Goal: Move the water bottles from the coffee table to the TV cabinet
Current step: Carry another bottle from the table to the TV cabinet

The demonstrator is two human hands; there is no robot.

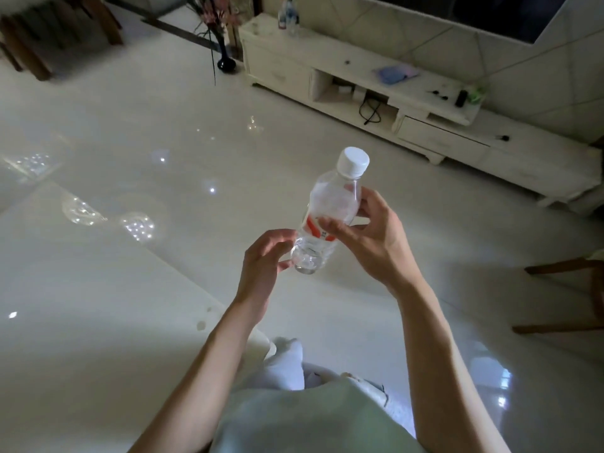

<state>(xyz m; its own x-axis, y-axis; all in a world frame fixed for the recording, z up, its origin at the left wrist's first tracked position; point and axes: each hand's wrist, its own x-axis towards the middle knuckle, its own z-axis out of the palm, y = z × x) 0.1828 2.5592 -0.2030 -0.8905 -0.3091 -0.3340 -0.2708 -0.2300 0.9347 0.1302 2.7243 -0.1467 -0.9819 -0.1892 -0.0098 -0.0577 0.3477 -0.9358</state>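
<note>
A clear water bottle (330, 214) with a white cap and a red-and-white label is held tilted in the air above the floor. My right hand (372, 237) grips its middle, with the thumb across the label. My left hand (266, 256) touches the bottle's base with loosely bent fingers. The glossy white coffee table (81, 289) lies at the lower left. The white TV cabinet (408, 93) runs along the wall at the upper right. Two more bottles (289, 14) stand on the cabinet's left end.
A black vase (226, 62) with pink flowers stands left of the cabinet. On the cabinet top lie a blue cloth (395, 73) and small dark items (461, 98). A wooden chair (568, 295) is at the right edge, and dark wooden furniture (49, 34) at the upper left.
</note>
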